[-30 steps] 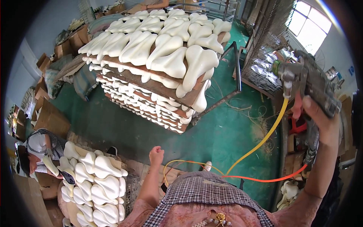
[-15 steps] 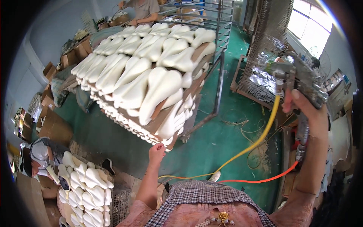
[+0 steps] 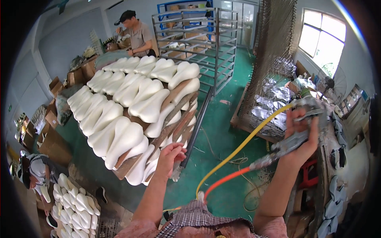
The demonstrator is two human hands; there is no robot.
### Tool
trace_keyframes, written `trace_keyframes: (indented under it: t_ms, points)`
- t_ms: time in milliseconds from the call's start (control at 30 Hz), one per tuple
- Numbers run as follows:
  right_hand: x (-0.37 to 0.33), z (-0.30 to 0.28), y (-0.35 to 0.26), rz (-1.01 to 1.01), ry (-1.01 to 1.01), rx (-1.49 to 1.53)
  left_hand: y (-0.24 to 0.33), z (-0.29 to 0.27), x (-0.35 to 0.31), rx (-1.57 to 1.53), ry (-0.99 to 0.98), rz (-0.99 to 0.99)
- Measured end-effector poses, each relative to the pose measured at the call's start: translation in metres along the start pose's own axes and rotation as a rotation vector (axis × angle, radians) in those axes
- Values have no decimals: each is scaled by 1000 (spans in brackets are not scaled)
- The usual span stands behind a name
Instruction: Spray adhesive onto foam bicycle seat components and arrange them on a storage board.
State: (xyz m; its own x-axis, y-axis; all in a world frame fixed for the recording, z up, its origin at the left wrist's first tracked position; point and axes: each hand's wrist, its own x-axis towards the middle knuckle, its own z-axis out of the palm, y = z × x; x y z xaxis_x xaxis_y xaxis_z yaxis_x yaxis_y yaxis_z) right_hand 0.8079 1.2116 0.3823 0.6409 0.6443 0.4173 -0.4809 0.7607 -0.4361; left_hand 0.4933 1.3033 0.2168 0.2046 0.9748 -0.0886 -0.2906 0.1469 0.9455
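Observation:
My right hand (image 3: 305, 150) is wrapped round a grey metal spray gun (image 3: 289, 144), raised on the right. A yellow hose (image 3: 243, 147) and an orange hose (image 3: 227, 181) run from the gun down toward my apron. My left hand (image 3: 171, 155) is held at the near right corner of the loaded stack, its fingers loosely bent and apart, with nothing visible in them. Just behind it slants a dark metal bar (image 3: 200, 119). White saddle-shaped pads (image 3: 125, 139) lie in close rows on the stacked brown boards (image 3: 174, 130), narrow ends toward me.
An empty-shelved metal rack (image 3: 217, 51) stands beyond the stack, with a person (image 3: 139, 35) to its left. Another person (image 3: 37, 170) is at lower left beside more white pads (image 3: 75, 206). A wire-mesh rack (image 3: 274, 59) and a fan (image 3: 330, 82) are on the right.
My view has swung up and the stack appears lower and further left. My left hand has left the board corner, its fingers loosening. The spray gun has come lower and turned.

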Motion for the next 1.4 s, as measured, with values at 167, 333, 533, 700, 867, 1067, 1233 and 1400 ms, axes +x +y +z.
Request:
trace_keyframes:
  t_ms: [167,333,533,700,867,1067,1233,1400]
  points:
    - [70,-5,13,-114,-87,64,25,84,21,-152,-220,27]
    - [96,-5,95,22,-308,-251,33,126,70,-104,-502,154]
    - [106,-3,184,279,-716,-454,17,164,124,-79,-593,103]
    - [118,0,230,344,-1178,-389,-2,165,140,141,-116,419]
    - [154,-28,320,686,-1688,-125,-32,127,109,-103,214,219]
    - [126,-67,500,1662,-722,-22,-43,97,96,-615,960,809]
    - [78,-46,548,1910,-598,160,-87,66,50,-796,1252,1134]
    - [84,-38,585,1987,-767,14,-109,52,60,-958,1469,1191]
